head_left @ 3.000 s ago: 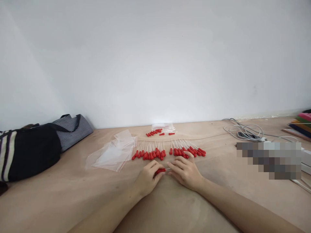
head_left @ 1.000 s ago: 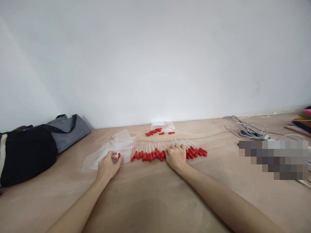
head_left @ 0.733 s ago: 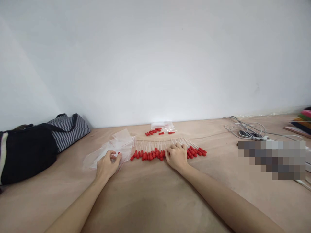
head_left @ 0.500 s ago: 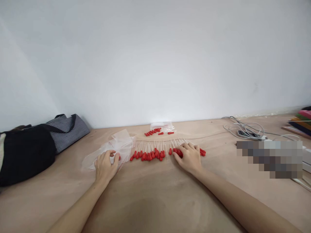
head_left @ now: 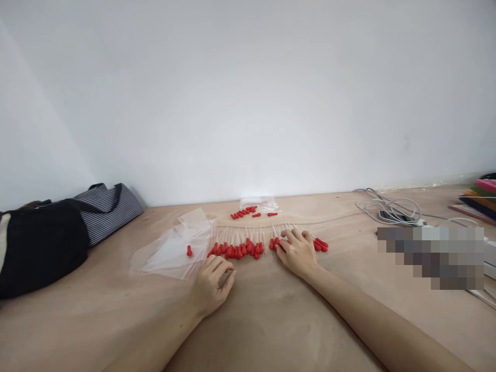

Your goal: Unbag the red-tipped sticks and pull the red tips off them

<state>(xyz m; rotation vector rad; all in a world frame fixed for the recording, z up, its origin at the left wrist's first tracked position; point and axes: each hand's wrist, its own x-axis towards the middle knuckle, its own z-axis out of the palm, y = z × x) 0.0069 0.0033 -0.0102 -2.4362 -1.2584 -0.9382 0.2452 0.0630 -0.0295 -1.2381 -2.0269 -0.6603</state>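
My left hand (head_left: 215,285) hovers just in front of the left group of droppers (head_left: 240,250), loosely curled, with a gap between thumb and fingers and nothing visible in it. These droppers lie side by side, red rubber bulbs toward me and thin clear tubes pointing at the wall. My right hand (head_left: 298,252) rests over the right group of droppers (head_left: 320,245), fingers bent and spread, touching bulbs partly hidden beneath it. One red rubber bulb (head_left: 189,250) lies on the clear zip bags (head_left: 166,254) at the left.
Farther back are loose red bulbs (head_left: 242,212) and a clear bag (head_left: 256,202) with thin tubes. A striped bag (head_left: 112,209) and a black bag (head_left: 42,248) stand left. Coiled cables (head_left: 387,209), a blurred patch and coloured stacked items (head_left: 482,195) occupy the right.
My left hand has moved right and toward me, off the zip bags, uncovering the single red bulb there. My right hand has shifted slightly left over the droppers.
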